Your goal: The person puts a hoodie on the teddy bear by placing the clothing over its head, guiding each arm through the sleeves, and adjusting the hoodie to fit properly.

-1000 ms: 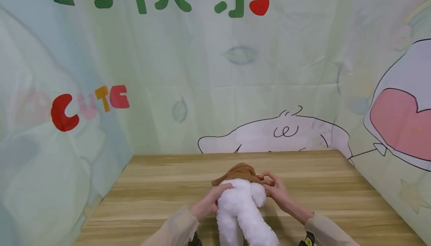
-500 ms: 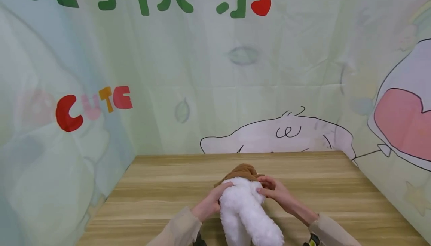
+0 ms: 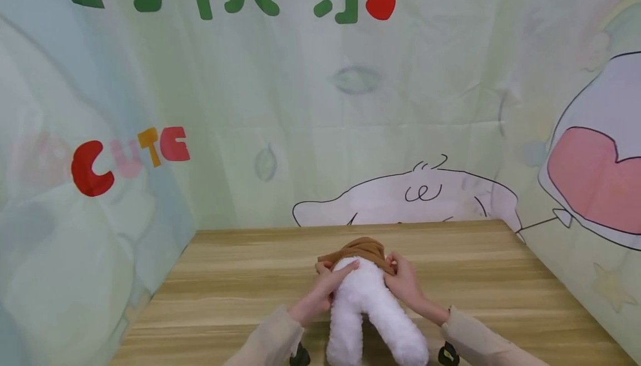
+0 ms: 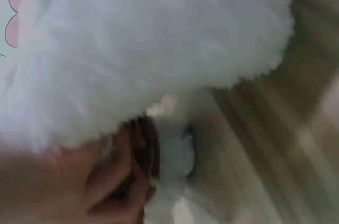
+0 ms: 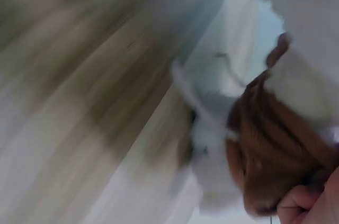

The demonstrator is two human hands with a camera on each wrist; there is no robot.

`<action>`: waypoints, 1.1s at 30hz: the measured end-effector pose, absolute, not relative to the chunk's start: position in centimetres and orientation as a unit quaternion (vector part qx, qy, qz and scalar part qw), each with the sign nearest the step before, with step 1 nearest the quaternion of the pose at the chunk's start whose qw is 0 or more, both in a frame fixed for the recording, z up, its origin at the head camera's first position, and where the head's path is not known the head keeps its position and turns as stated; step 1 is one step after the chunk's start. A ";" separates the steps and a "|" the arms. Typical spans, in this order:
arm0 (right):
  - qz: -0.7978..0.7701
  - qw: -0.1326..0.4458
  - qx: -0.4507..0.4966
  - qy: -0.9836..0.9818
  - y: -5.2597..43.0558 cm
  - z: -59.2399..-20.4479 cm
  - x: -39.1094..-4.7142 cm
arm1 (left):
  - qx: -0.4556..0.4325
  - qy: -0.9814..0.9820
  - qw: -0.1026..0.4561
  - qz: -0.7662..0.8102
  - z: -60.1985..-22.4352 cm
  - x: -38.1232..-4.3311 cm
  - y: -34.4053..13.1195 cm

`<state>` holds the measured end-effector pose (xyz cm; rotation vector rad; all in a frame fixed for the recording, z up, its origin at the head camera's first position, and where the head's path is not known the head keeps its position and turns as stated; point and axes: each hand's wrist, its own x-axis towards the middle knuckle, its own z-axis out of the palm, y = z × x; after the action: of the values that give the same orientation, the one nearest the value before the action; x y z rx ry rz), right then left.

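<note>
Nearest: beige sleeves [image 3: 270, 337] were at the bottom edge, dark wrist gear [image 3: 448, 354] just beside. White plush [image 3: 361, 288] was between both grips, legs toward the wearer, over mid tabletop [image 3: 225, 288]; couldn't tell if it touched down. Left-hand grip [image 3: 323, 287] held the plush's side, thumb on top, fingers curled below. Right-hand grip [image 3: 403, 283] pinched the edge of the brown cloth [image 3: 358, 250] at the plush's far end. Behind the tabletop was a printed backdrop [image 3: 250, 93] with "CUTE" lettering [image 3: 91, 170] and a balloon drawing [image 3: 591, 171].
</note>
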<state>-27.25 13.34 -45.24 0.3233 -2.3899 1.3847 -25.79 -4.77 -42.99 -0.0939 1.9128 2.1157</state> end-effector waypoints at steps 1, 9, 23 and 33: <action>0.457 0.196 0.127 -0.859 13.6 -45.4 -27.2 | -0.006 0.668 0.156 0.728 -43.0 -25.9 -5.2; 0.328 0.282 0.230 -0.872 14.7 -46.8 -26.0 | 0.179 0.741 0.181 0.621 -43.2 -25.7 -8.3; 0.425 0.059 0.311 -0.848 15.6 -45.6 -25.0 | 0.201 0.913 -0.226 0.272 -44.5 -24.0 -5.6; 0.331 0.210 0.379 -0.838 14.5 -48.5 -25.0 | 0.307 0.864 -0.383 0.111 -47.6 -24.9 -5.3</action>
<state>-25.01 14.52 -48.54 1.0544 -2.3306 0.9189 -24.87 -5.33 -47.61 1.3042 3.6746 0.4703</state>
